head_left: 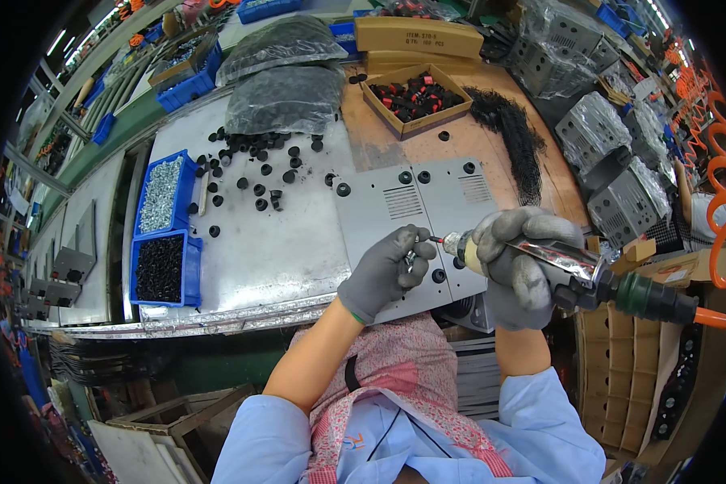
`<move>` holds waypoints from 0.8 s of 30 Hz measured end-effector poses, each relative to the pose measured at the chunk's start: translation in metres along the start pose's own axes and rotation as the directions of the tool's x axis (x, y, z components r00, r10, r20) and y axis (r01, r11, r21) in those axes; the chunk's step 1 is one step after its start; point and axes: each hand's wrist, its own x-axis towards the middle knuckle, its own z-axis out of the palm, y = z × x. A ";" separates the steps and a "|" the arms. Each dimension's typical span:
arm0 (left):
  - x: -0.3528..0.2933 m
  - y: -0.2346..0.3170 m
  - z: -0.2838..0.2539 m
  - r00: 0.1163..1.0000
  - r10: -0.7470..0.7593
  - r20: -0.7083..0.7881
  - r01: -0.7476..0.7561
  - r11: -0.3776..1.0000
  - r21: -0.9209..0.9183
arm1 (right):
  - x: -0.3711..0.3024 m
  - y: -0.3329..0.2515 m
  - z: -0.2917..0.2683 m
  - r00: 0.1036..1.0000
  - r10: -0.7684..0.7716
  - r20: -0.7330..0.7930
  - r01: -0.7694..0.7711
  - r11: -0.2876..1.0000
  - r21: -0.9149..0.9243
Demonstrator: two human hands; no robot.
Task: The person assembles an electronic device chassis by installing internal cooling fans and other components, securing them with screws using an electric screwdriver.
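My right hand (pixel 520 262), in a grey work glove, is wrapped around a pneumatic screwdriver (pixel 561 262) with an orange air hose. The tool lies sideways, its bit pointing left toward my left hand. My left hand (pixel 389 270), gloved too, is closed, with small silvery screws showing between its fingers near the bit's tip. Beneath both hands lie two grey slotted metal panels (pixel 371 222) side by side. Round black rubber feet (pixel 344 189) stand on the panels, several near their far edges and others close to my hands.
Left on the metal worktop stand blue bins of silvery screws (pixel 161 194) and black screws (pixel 160 270). Loose black rubber feet (pixel 260 190) lie scattered beyond, by filled plastic bags (pixel 286 97). A cardboard box (pixel 415 101) holds red-and-black parts. Wrapped metal housings (pixel 593 133) are stacked at right.
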 end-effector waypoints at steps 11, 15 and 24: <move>-0.002 -0.005 0.020 0.995 0.046 0.093 -0.061 0.984 0.167 | -0.001 0.005 -0.007 0.982 -0.163 0.093 0.164 0.986 -0.010; 0.010 0.001 0.010 0.986 0.075 0.150 -0.122 0.933 0.339 | -0.002 0.007 -0.003 0.986 -0.168 0.014 0.169 0.983 -0.066; 0.084 0.047 -0.018 0.766 0.641 0.039 -0.032 -0.023 0.999 | 0.016 0.015 -0.024 0.963 -0.203 -0.175 0.188 0.977 -0.096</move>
